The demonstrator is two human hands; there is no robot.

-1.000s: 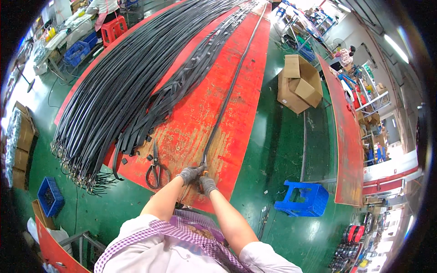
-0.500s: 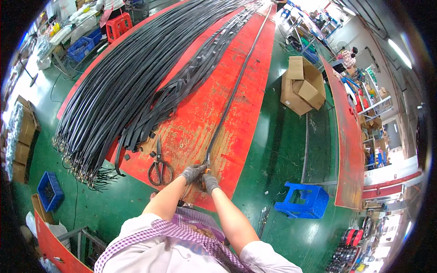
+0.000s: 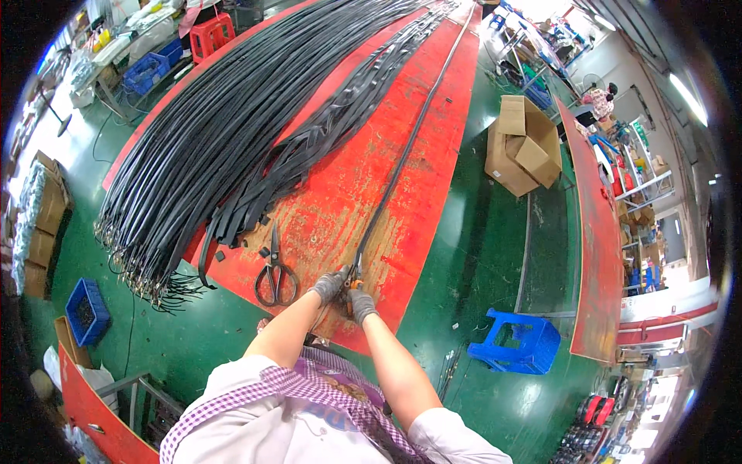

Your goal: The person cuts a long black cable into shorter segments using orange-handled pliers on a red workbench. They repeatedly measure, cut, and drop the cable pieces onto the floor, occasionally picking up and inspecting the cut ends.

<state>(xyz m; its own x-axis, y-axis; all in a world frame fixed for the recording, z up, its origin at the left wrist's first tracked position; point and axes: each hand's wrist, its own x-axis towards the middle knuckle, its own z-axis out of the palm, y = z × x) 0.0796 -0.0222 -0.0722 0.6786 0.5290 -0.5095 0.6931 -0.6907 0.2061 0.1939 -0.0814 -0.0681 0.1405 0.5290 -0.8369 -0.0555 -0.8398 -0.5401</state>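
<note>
My left hand (image 3: pixel 330 286), in a grey glove, is closed around the near end of a long black cable (image 3: pixel 379 207) that runs up the red table. Just right of it, my gloved right hand (image 3: pixel 361 302) is closed on a small orange-handled hand tool (image 3: pixel 354 284). The tool's jaws are too small and covered to make out, and it meets the cable end between my hands. To the left of my hands, black-handled scissors (image 3: pixel 275 272) lie on the table, blades pointing away. Small black cut pieces (image 3: pixel 264 251) are scattered beside them.
A thick bundle of black cables (image 3: pixel 224 116) covers the left of the red table (image 3: pixel 421 232), its ends hanging over the near edge. Flat black sleeves (image 3: pixel 309 151) lie beside it. On the green floor stand a blue stool (image 3: pixel 522 344), an open carton (image 3: pixel 514 166) and a blue crate (image 3: pixel 86 313).
The whole view has shifted slightly. Orange that showed by both hands now shows only beside the right hand. Both hands stay close together at the cable end.
</note>
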